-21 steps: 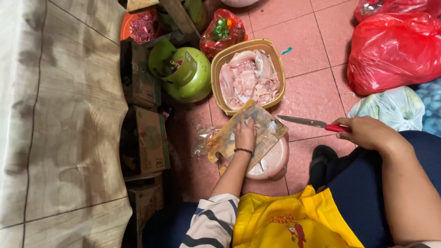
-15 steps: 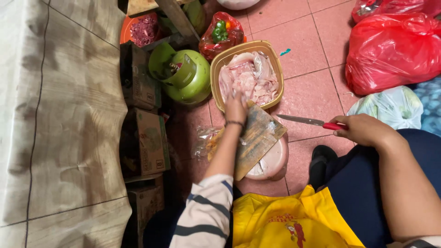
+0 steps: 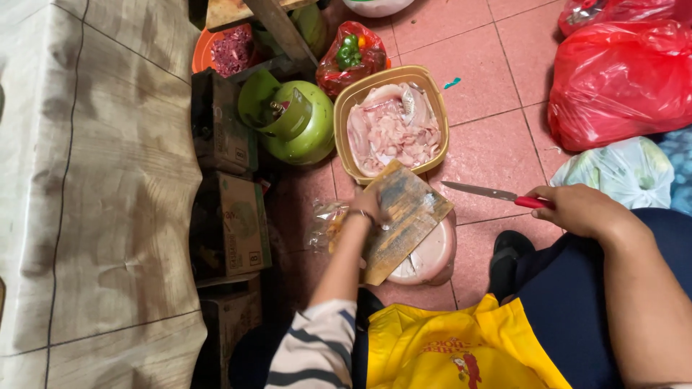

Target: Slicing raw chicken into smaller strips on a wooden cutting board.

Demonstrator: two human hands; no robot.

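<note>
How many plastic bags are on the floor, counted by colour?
Red bags: 3
Pale greenish-white bags: 1
Clear bags: 1, beside the left hand
Total: 5

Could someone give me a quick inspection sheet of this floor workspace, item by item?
Surface: pink tiled floor.
Job's things: wooden cutting board, tilted over a pink bowl; tan tub of raw meat; red-handled knife.
Clutter: green gas cylinder, cardboard boxes, red bags, bag of peppers.
Grippers: left hand grips the board; right hand holds the knife.
Cables: nothing seen.
Surroundings: cloth-covered table.
</note>
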